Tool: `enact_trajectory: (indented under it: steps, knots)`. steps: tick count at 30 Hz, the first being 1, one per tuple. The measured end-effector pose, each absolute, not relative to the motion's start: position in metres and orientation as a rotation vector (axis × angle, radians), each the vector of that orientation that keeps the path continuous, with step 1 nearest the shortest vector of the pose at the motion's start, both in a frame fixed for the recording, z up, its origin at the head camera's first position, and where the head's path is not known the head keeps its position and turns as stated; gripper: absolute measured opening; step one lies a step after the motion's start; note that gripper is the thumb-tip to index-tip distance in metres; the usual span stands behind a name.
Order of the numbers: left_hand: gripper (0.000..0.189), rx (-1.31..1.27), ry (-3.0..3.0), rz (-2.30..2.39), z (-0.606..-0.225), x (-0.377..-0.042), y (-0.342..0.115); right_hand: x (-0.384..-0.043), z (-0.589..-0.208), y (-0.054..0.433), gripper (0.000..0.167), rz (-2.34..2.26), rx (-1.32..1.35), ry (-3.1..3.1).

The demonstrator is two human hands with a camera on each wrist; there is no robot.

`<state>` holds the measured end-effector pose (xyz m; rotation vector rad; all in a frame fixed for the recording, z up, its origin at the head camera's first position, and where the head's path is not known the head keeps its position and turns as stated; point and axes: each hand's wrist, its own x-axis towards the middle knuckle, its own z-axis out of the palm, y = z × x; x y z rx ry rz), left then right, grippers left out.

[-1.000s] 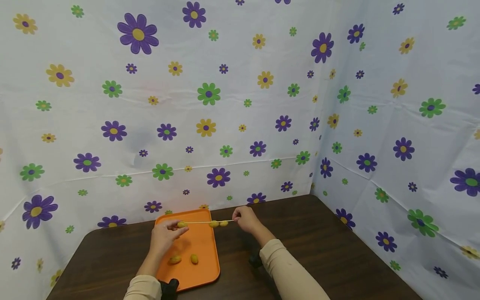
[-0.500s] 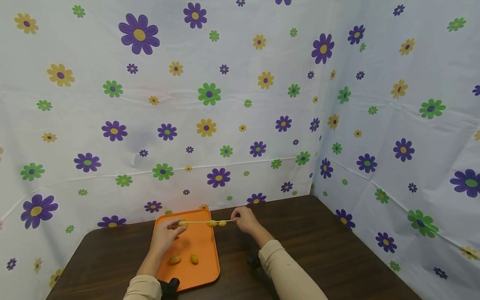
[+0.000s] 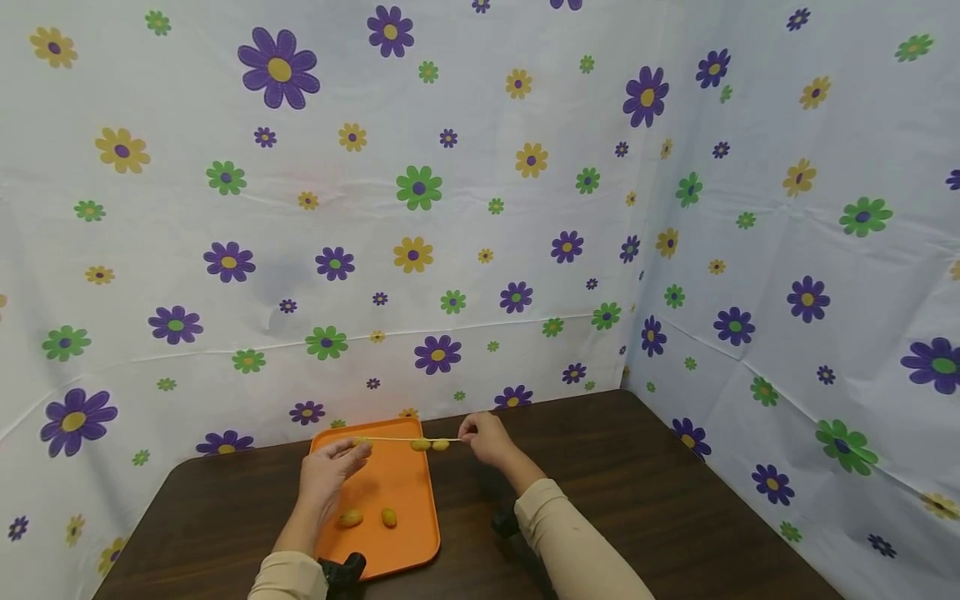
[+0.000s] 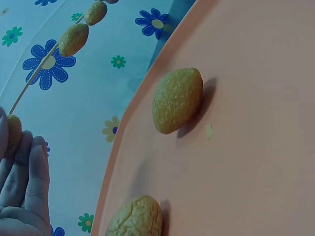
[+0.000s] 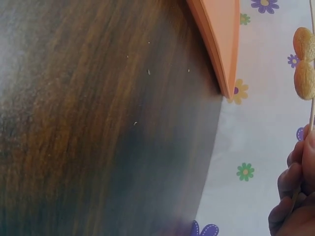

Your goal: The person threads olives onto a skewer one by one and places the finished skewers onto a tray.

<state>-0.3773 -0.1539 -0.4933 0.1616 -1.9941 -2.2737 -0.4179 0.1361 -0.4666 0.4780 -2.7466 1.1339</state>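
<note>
In the head view a thin wooden skewer (image 3: 392, 439) runs nearly level between the hands, above the orange tray. My right hand (image 3: 486, 437) grips its right end. Two yellow-brown, wrinkled oval fruits (image 5: 305, 78), date-like in look, are threaded close together near that hand. At the other end, my left hand (image 3: 324, 477) pinches a similar fruit (image 4: 14, 135) between thumb and fingers, right at the skewer's tip. Below, two more such fruits, a left one (image 3: 350, 518) and a right one (image 3: 388, 517), lie apart on the tray.
The orange tray (image 3: 411, 546) with a raised rim lies on a dark wood-grain table (image 3: 600, 492). A few tiny crumbs (image 5: 148, 72) dot the table beside it. A flower-print sheet (image 3: 480, 267) hangs behind and along the right side.
The right hand and the skewer with its two threaded fruits have moved slightly left. The left hand's fruit and the skewer's left end have risen a little. Fruits on the tray stay put.
</note>
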Motion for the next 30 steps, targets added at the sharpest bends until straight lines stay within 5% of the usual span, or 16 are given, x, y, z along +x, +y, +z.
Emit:
enact_trajectory:
  steps: [30]
  knots:
    - [0.048,0.067,-2.231,-2.061,-0.489,-0.37,-0.142,-0.417,-0.465,0.128,0.018,1.1,0.471,-2.733]
